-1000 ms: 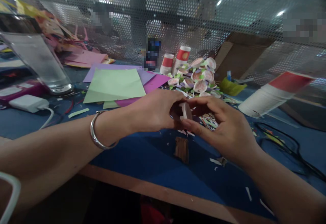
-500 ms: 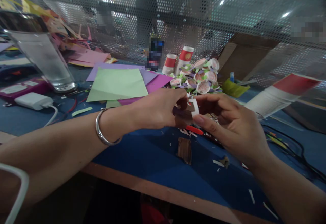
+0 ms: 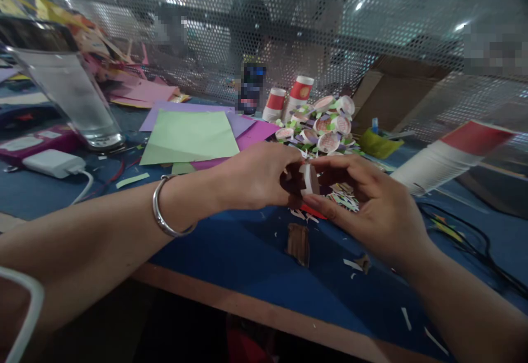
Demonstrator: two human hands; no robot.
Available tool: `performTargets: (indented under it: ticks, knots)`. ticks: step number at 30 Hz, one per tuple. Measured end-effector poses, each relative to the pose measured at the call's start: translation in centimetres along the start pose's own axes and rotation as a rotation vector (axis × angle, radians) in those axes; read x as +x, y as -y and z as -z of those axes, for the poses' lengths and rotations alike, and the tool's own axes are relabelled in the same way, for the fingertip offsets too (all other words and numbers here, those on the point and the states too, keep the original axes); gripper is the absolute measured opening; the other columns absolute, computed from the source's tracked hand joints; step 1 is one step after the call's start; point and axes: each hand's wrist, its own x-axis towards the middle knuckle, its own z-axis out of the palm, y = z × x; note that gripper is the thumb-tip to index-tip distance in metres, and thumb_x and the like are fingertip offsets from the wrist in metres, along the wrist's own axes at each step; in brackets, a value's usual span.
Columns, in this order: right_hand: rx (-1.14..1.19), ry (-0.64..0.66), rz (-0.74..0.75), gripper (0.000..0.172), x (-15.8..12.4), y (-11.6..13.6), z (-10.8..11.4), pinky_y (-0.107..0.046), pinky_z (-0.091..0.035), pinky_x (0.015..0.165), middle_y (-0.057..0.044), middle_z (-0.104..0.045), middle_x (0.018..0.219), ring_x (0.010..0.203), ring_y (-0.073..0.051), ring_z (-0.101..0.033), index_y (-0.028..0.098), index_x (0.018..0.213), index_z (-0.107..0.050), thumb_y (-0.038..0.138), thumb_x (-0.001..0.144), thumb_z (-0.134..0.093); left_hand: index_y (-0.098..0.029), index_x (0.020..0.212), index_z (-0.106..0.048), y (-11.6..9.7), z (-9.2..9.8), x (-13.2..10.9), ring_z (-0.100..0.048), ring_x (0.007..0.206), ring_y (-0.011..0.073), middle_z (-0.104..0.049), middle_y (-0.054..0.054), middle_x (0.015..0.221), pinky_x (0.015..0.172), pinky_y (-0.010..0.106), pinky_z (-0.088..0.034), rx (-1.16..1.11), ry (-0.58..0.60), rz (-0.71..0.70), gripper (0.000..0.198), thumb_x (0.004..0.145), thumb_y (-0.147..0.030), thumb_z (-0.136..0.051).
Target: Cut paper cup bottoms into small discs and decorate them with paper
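Between my hands, above the blue table, is a small white paper cup bottom [image 3: 308, 180], tilted with its rim toward me. My right hand [image 3: 367, 203] pinches its right side, with the thumb below and the fingers above. My left hand [image 3: 264, 176], a silver bangle on its wrist, is curled against the left side; its fingertips are shaded and partly hidden. Just under the hands lies a red-orange object [image 3: 314, 210], mostly covered. Behind them is a heap of cut cup bottoms [image 3: 329, 142] with green and purple paper bits.
Green paper sheets [image 3: 192, 137] lie left of centre. A glass water bottle [image 3: 74, 88] and a white charger [image 3: 53, 163] stand farther left. Stacked paper cups [image 3: 447, 159] lean at right, near black cables [image 3: 466, 231]. A brown cardboard piece [image 3: 298, 243] and scraps lie in front.
The cup bottom has turned between my fingers and now shows its curved rim. My right hand has shifted slightly left; the red-orange object is more covered.
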Motion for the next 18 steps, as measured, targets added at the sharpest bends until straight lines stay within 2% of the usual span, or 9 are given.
performTargets:
  ticks: [5, 12, 15, 18]
  knots:
    - [-0.011, -0.004, 0.030, 0.044, 0.04, 0.05, 0.01, -0.037, -0.056, 0.082, -0.007, -0.070, 0.108, 0.089, -0.021, -0.067, 0.018, 0.121, -0.067, 0.041, 0.086, -0.078, -0.015, 0.087, -0.062, 0.10, -0.09, 0.10, -0.061, 0.068, 0.0132, -0.068, 0.000, 0.079, 0.058, 0.024, -0.038, -0.026, 0.003, 0.008, 0.024, 0.072, -0.027, -0.077]
    - [0.034, 0.003, -0.013, 0.043, 0.00, -0.02, -0.28, -0.037, -0.059, 0.078, -0.007, -0.069, 0.104, 0.087, -0.021, -0.068, 0.019, 0.117, -0.068, 0.044, 0.084, -0.080, -0.015, 0.115, -0.056, 0.04, -0.12, 0.09, -0.070, 0.088, 0.0198, -0.072, 0.007, 0.105, 0.071, 0.029, -0.053, -0.234, 0.002, 0.021, 0.052, 0.070, -0.026, -0.080]
    - [0.107, 0.006, -0.071, 0.043, -0.06, 0.09, -0.19, -0.037, -0.059, 0.078, -0.007, -0.069, 0.110, 0.089, -0.022, -0.069, 0.021, 0.117, -0.068, 0.043, 0.082, -0.081, -0.015, 0.114, -0.058, 0.08, -0.38, 0.24, -0.071, 0.090, 0.0190, -0.072, 0.006, 0.104, 0.077, 0.030, -0.055, -0.380, 0.039, 0.048, 0.048, 0.070, -0.016, -0.078]
    - [0.115, -0.004, -0.107, 0.045, -0.09, 0.26, 0.03, -0.037, -0.059, 0.078, -0.008, -0.070, 0.112, 0.090, -0.022, -0.070, 0.021, 0.119, -0.067, 0.044, 0.082, -0.081, -0.015, 0.107, -0.057, 0.23, -0.81, 0.54, -0.071, 0.088, 0.0183, -0.072, 0.004, 0.094, 0.078, 0.031, -0.055, -0.574, 0.081, 0.129, 0.045, 0.069, -0.013, -0.080]
